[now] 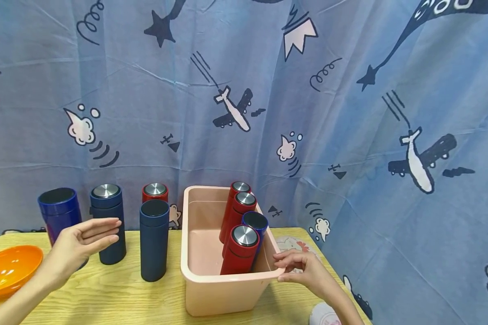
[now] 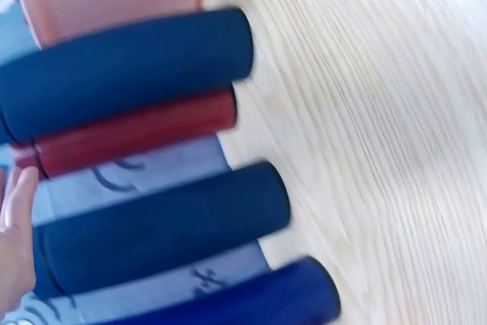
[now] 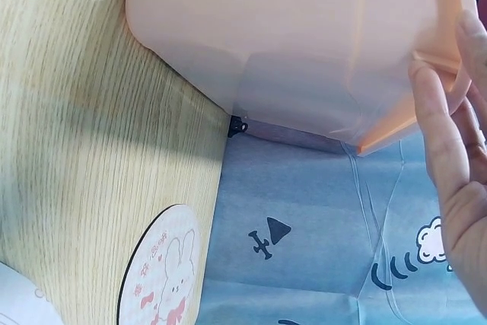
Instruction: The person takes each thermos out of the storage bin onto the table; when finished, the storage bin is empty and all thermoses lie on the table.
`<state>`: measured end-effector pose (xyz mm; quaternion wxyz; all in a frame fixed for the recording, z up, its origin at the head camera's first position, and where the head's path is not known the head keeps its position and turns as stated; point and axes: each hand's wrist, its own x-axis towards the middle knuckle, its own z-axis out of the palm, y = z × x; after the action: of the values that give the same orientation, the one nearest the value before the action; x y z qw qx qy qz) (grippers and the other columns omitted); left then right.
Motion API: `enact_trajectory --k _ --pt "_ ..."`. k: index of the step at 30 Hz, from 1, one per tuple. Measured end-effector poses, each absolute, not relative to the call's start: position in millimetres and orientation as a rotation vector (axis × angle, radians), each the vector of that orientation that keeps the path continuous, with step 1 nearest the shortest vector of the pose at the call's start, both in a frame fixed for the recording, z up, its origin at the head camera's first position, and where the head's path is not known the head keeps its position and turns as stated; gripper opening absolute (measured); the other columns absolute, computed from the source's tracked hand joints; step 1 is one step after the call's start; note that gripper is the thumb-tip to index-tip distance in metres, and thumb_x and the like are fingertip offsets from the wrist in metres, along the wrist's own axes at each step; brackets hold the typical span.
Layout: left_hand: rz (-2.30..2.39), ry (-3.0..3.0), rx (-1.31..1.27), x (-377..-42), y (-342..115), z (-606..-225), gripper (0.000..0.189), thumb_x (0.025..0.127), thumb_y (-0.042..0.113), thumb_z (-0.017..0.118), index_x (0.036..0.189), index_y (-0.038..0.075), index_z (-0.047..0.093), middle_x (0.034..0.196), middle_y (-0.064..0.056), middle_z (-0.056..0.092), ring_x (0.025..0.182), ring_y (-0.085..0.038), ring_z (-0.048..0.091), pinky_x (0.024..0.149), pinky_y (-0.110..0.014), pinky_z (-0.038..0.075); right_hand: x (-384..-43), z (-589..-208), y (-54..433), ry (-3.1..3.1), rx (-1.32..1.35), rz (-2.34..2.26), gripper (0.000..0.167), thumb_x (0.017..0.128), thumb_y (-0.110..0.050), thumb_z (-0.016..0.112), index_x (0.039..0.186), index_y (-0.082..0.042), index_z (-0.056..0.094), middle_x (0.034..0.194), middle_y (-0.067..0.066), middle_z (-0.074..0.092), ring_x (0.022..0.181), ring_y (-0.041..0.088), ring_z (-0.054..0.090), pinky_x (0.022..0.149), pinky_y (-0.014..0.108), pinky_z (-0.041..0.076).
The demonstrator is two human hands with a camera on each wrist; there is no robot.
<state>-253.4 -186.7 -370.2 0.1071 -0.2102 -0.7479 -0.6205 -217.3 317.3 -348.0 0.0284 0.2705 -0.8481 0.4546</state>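
A pink plastic bin stands on the table with three red thermos bottles and a blue thermos bottle upright along its right side. My right hand grips the bin's near right corner, fingers over the rim and thumb beneath; the right wrist view shows the fingers at that rim. My left hand is held in the air with fingers extended, holding nothing. From the head it overlaps a dark blue bottle and a blue-purple bottle. Another dark blue bottle stands left of the bin, partly hiding a red bottle.
An orange bowl sits at the table's left. Right of the bin lies a round rabbit-print mat, and a second pale round mat is near the front right edge. A patterned blue curtain hangs behind the table.
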Motion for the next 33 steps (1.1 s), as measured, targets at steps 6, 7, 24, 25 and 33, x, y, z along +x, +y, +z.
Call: enact_trajectory --k 6,7,24,25,33 --pt "-2.030 -2.034 -0.675 -236 -172 -366 0.038 0.088 -0.007 0.062 0.125 -0.007 0.057 0.113 0.011 0.068 0.102 -0.002 0.064 0.079 -0.017 0.052 -217 -348 317 -2.621 0.818 1.413 0.026 0.080 -0.007 0.076 0.095 0.013 0.069 0.109 0.031 0.063 0.095 -0.001 0.060 0.071 0.023 0.055" --pt "-2.047 -2.023 -0.680 -233 -169 -366 0.038 0.088 -0.007 0.062 0.125 -0.007 0.057 0.113 0.010 0.068 0.102 -0.003 0.064 0.080 -0.017 0.052 -217 -348 317 -2.621 0.814 1.415 0.026 0.080 -0.008 0.076 0.095 0.013 0.069 0.109 0.031 0.063 0.095 -0.001 0.059 0.071 0.023 0.055" --pt "-1.989 -2.203 -0.526 -204 -126 -360 0.042 0.087 0.005 0.069 0.126 -0.006 0.056 0.114 0.005 0.069 0.102 -0.005 0.064 0.079 -0.019 0.053 -217 -348 317 -2.627 0.799 1.413 0.027 0.079 -0.009 0.076 0.095 0.012 0.069 0.109 0.030 0.064 0.096 -0.001 0.059 0.071 0.021 0.054" --pt "-2.013 -2.205 -0.530 -203 -122 -360 0.043 0.087 0.005 0.069 0.127 -0.006 0.056 0.115 0.004 0.068 0.102 -0.005 0.064 0.079 -0.019 0.053 -217 -348 317 -2.629 0.798 1.415 0.027 0.079 -0.009 0.076 0.095 0.012 0.069 0.109 0.030 0.064 0.096 -0.001 0.059 0.071 0.021 0.054" --pt "-2.130 -2.189 -0.739 -205 -85 -357 0.049 0.085 0.009 0.072 0.128 -0.007 0.055 0.126 -0.023 0.059 0.107 -0.008 0.063 0.084 -0.024 0.053 -218 -349 317 -2.619 0.815 1.418 0.027 0.079 -0.008 0.076 0.095 0.012 0.069 0.109 0.030 0.063 0.094 0.000 0.060 0.070 0.021 0.054"
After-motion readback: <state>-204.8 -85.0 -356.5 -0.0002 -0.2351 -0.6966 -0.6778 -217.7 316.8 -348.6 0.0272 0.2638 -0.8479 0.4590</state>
